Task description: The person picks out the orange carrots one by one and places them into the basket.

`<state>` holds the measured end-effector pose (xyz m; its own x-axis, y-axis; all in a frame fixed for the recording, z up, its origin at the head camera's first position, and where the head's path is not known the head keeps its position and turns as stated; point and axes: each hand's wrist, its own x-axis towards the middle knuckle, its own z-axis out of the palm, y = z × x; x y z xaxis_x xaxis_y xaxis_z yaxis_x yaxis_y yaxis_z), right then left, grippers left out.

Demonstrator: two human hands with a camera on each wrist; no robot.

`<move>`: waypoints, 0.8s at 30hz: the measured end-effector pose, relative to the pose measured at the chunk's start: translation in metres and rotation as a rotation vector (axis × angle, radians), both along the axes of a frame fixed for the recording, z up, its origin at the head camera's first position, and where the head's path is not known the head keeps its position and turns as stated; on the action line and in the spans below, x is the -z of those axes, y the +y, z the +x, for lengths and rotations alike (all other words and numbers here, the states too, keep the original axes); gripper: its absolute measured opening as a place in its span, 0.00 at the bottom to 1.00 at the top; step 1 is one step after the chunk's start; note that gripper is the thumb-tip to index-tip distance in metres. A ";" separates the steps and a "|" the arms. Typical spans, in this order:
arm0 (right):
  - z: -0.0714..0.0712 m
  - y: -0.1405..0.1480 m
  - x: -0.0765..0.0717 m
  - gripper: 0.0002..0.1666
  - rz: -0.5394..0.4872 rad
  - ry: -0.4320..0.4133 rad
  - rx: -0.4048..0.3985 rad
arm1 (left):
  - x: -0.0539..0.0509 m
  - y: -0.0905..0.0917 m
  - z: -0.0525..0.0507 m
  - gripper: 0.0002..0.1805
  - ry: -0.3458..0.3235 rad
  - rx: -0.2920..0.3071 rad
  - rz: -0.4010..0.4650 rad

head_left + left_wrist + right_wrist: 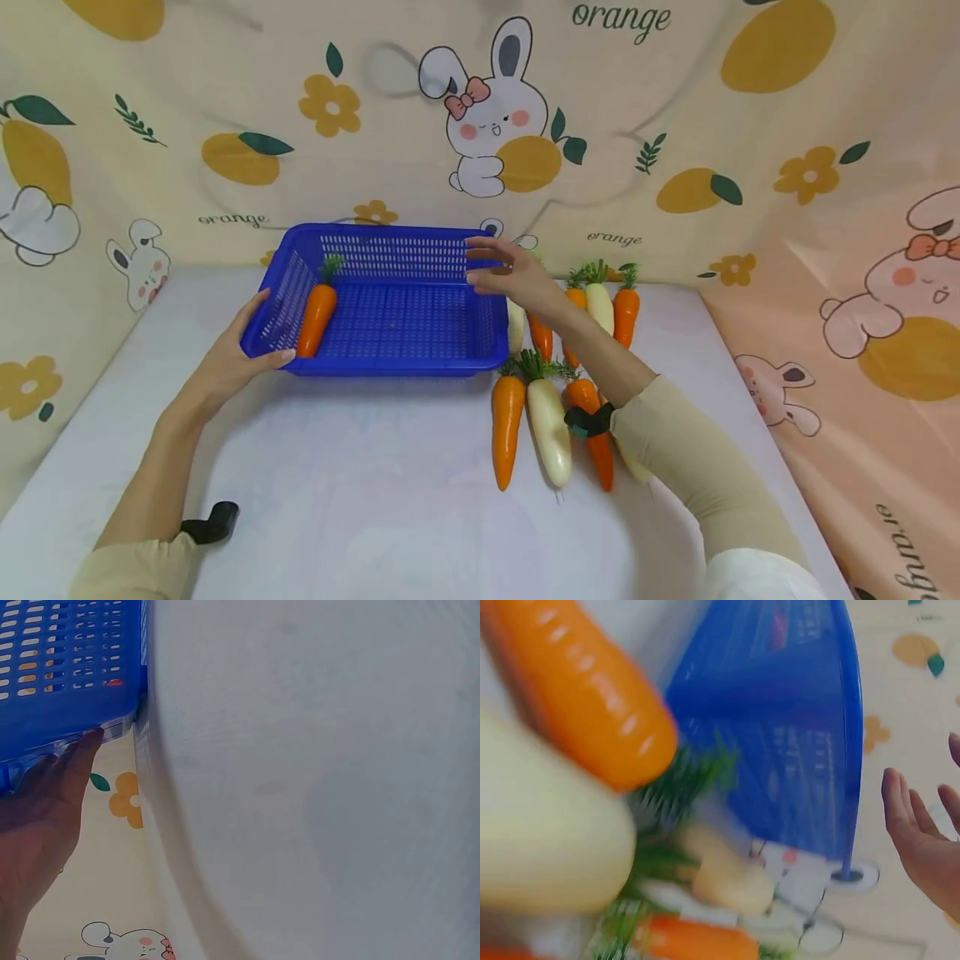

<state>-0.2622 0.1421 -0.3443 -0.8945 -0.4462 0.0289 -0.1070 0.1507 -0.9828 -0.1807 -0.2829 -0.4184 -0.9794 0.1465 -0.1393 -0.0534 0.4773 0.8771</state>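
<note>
A blue plastic basket (397,364) with slotted walls is at the back of the white table, and one orange carrot (318,320) with a green top lies inside its left end. My left hand (225,358) grips the basket's left front corner, thumb along the front rim and fingers against the outside. In the left wrist view, those fingers (71,761) press the slotted wall. Above the basket's right rim, my right hand (521,279) has its fingers spread and holds nothing. The right wrist view shows that hand (930,840) apart from the basket's edge (853,735).
Carrots (508,429) and white radishes (550,429) with leafy tops lie in two rows right of the basket, partly under my right forearm. Another carrot (626,315) lies in the back row. A printed cloth (300,50) hangs behind the table.
</note>
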 end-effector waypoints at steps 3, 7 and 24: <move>0.002 0.021 0.001 0.34 0.027 -0.005 0.039 | -0.001 0.001 0.000 0.55 -0.003 0.000 0.005; 0.006 0.049 0.001 0.33 0.086 -0.006 0.100 | -0.001 0.001 0.000 0.55 -0.004 0.003 0.012; 0.019 0.182 0.040 0.32 0.224 0.074 0.312 | -0.002 0.002 0.001 0.55 -0.007 -0.003 0.025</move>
<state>-0.2434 0.3241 -0.3848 -0.9874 -0.1555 0.0310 -0.0912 0.3973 -0.9131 -0.1797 -0.2811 -0.4160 -0.9789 0.1467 -0.1425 -0.0612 0.4546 0.8886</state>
